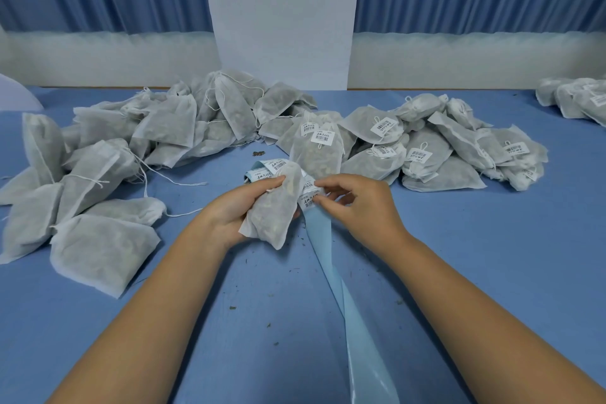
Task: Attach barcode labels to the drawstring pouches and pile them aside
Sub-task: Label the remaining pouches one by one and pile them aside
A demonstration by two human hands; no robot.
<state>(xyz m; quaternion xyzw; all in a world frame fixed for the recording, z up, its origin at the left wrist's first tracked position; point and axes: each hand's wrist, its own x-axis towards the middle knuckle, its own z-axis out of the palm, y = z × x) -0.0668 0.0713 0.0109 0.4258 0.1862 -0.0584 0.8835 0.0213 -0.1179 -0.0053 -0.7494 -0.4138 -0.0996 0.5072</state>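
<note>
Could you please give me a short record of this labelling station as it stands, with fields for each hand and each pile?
left hand: grips a pouch, no label showing
right hand: pinches a barcode label on the backing strip
left pile: pouches without labels
right pile: pouches bearing labels
table: blue, flecked with crumbs

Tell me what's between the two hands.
Head view: the pouch gripped by the left hand, and the label strip pinched by the right hand.
</note>
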